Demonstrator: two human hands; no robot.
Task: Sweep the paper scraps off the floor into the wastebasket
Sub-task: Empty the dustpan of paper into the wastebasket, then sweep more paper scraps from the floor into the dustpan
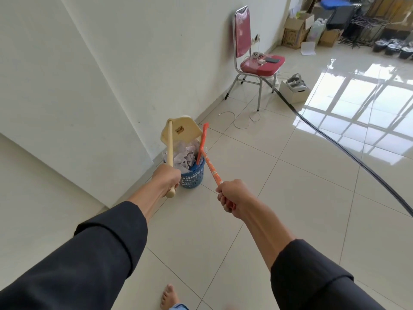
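A small blue wastebasket (194,177) stands on the tiled floor by the white wall, heaped with crumpled paper scraps (184,155). My left hand (168,178) grips the cream handle of a long dustpan (181,130), whose pan is raised and tipped over the basket. My right hand (231,198) grips the orange broom handle (211,168). The broom's orange head (202,143) reaches into the basket's right side, beside the pan.
A red chair (252,54) holding small devices stands against the wall farther back. A white cord (240,119) and a thick black cable (348,153) lie on the floor to the right. A white box (295,89) sits by the chair. My bare foot (169,297) shows below.
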